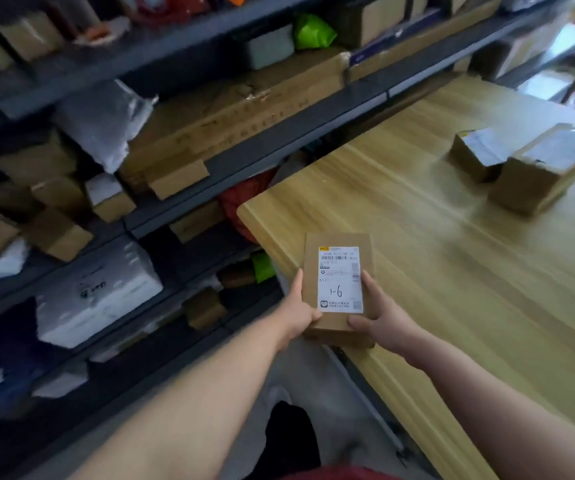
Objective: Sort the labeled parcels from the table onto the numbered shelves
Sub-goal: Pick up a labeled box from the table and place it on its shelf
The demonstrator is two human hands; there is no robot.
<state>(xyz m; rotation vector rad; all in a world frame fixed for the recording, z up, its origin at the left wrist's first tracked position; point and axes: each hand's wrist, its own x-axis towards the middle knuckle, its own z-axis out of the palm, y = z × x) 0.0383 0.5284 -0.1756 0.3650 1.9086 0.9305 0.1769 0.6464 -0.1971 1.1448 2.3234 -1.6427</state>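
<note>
The shelves (pixel 182 209) stand at left, crowded with boxes; the left hand (pixel 298 315) and right hand (pixel 377 318) each grip a near corner of the parcel (pixel 338 268), held over the counter (pixel 452 271) edge; read "1-6" before turning; its long axis runs away from the person, label up.

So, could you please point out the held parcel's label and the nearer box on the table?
label (pixel 336 291): head view, on its handwritten 1-6.
nearer box (pixel 528 183): head view, on its front side.
</note>
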